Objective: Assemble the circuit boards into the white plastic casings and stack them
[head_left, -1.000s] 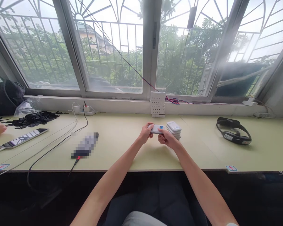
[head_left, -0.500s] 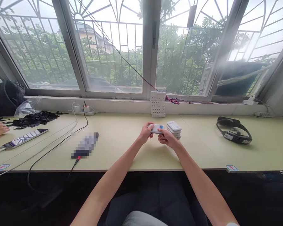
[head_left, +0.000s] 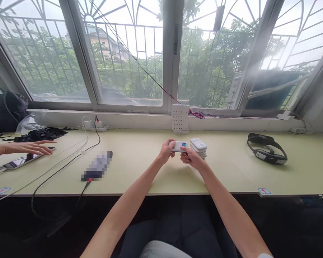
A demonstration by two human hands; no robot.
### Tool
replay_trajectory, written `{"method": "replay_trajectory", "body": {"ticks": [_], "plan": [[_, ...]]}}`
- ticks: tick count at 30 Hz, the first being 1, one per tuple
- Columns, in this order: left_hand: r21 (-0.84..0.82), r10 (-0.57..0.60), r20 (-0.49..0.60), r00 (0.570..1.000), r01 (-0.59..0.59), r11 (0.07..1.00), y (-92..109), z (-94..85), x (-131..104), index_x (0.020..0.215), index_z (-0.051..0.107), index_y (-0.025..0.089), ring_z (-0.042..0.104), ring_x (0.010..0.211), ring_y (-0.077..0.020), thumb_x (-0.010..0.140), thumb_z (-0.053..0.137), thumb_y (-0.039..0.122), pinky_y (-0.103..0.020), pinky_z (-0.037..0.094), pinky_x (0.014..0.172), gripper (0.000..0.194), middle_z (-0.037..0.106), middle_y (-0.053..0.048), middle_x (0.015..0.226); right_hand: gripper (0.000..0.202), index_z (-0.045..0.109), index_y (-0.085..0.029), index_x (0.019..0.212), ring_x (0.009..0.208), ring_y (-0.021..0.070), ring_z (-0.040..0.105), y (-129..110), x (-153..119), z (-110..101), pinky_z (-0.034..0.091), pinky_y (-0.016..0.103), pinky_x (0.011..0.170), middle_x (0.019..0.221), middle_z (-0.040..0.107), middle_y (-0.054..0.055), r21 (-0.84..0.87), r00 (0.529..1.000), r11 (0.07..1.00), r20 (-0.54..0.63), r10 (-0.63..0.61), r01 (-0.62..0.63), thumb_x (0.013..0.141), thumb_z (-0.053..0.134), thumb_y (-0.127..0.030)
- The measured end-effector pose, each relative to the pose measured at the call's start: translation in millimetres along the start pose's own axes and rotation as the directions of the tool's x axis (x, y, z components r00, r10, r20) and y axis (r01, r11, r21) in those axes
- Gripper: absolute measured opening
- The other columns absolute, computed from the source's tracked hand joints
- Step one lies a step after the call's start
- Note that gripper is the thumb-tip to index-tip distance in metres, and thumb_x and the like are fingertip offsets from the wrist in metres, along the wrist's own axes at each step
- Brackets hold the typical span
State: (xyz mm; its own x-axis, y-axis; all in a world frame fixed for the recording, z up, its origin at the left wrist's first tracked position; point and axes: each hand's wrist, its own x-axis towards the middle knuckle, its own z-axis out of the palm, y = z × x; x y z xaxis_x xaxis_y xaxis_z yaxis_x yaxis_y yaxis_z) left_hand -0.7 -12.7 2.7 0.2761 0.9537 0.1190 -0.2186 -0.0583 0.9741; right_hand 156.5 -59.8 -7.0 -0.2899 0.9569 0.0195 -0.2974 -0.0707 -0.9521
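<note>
Between my two hands, a little above the table, is a small white box-like device with rounded corners and a blue patch (head_left: 177,146). My left hand (head_left: 166,150) is closed on its left end, thumb on top. On its right end my right hand (head_left: 190,156) is closed too, with the thumb by the blue patch. What the device is I cannot make out. Just right of it stands a stack of similar white cases (head_left: 198,145), partly hidden by my right hand.
Another person's hand (head_left: 29,147) reaches over a phone (head_left: 18,162) at left. Near it lie black strips (head_left: 40,134) and a blurred-out object (head_left: 98,166) on a cable. A black headset (head_left: 267,148) rests at right. A white perforated block (head_left: 180,119) stands by the window.
The other person's hand at the left has moved right, over the phone. My hands and the white device stay where they were.
</note>
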Motion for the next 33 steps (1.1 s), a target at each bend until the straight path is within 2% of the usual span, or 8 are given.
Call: {"method": "replay_trajectory", "body": {"ticks": [3,6,11,21,28,33], "plan": [[0.017,0.007,0.042,0.999,-0.007,1.0,2.1,0.1,-1.0,0.1,0.055,0.02,0.04,0.038,-0.0059,0.086,0.064,0.042,-0.022,0.032,0.037,0.028,0.05,0.004,0.065,0.045,0.03,-0.025,0.069,0.042,0.0057,0.02,-0.3,0.9,0.0,0.015,0.021,0.037,0.05,0.024,-0.01,0.027,0.999,1.0,-0.04,-0.008,0.009,0.08,0.069,-0.044],[0.082,-0.013,0.096,0.995,0.005,0.997,4.7,0.2,-3.7,0.106,0.053,0.02,0.042,0.039,-0.0077,0.088,0.06,0.04,-0.022,0.033,0.038,0.027,0.052,0.004,0.063,0.045,0.029,-0.025,0.068,0.041,0.0057,0.019,0.1,3.5,-2.3,0.015,0.021,0.037,0.049,0.024,-0.01,0.078,0.992,0.997,-0.129,-0.013,0.023,0.08,0.069,-0.042],[0.136,-0.068,0.155,0.986,0.047,0.99,6.8,0.4,-7.1,0.109,0.049,0.02,0.036,0.04,-0.0079,0.09,0.058,0.037,-0.021,0.027,0.039,0.028,0.049,0.005,0.056,0.045,0.028,-0.025,0.069,0.041,0.0059,0.019,0.6,5.9,-4.0,0.016,0.022,0.036,0.049,0.023,-0.01,0.099,0.968,0.994,-0.25,-0.021,0.047,0.082,0.067,-0.041],[0.114,-0.047,0.149,0.988,0.03,0.993,5.2,0.9,-6.8,0.11,0.048,0.019,0.031,0.037,-0.0064,0.088,0.059,0.037,-0.021,0.021,0.04,0.031,0.045,0.008,0.053,0.05,0.03,-0.024,0.07,0.042,0.0051,0.023,0.8,3.5,0.5,0.018,0.02,0.036,0.052,0.025,-0.01,0.017,0.963,0.997,-0.261,-0.067,0.074,0.079,0.074,-0.047],[0.13,-0.037,0.116,0.993,0.022,0.991,4.6,0.5,-5.2,0.107,0.05,0.02,0.029,0.036,-0.006,0.086,0.059,0.035,-0.02,0.019,0.039,0.027,0.043,0.009,0.05,0.044,0.032,-0.024,0.069,0.04,0.0063,0.025,-0.4,5.4,1.0,0.018,0.021,0.036,0.05,0.028,-0.008,0.013,0.955,0.997,-0.29,-0.064,0.071,0.088,0.059,-0.052],[0.137,-0.049,0.065,0.997,0.04,0.99,4.1,-1.3,-4.0,0.105,0.052,0.02,0.028,0.036,-0.0062,0.084,0.06,0.033,-0.02,0.018,0.038,0.025,0.039,0.009,0.048,0.045,0.026,-0.024,0.065,0.04,0.0059,0.022,-0.7,4.1,2.1,0.015,0.02,0.037,0.049,0.021,-0.009,-0.025,0.962,0.998,-0.264,-0.065,0.06,0.09,0.055,-0.048]]}}
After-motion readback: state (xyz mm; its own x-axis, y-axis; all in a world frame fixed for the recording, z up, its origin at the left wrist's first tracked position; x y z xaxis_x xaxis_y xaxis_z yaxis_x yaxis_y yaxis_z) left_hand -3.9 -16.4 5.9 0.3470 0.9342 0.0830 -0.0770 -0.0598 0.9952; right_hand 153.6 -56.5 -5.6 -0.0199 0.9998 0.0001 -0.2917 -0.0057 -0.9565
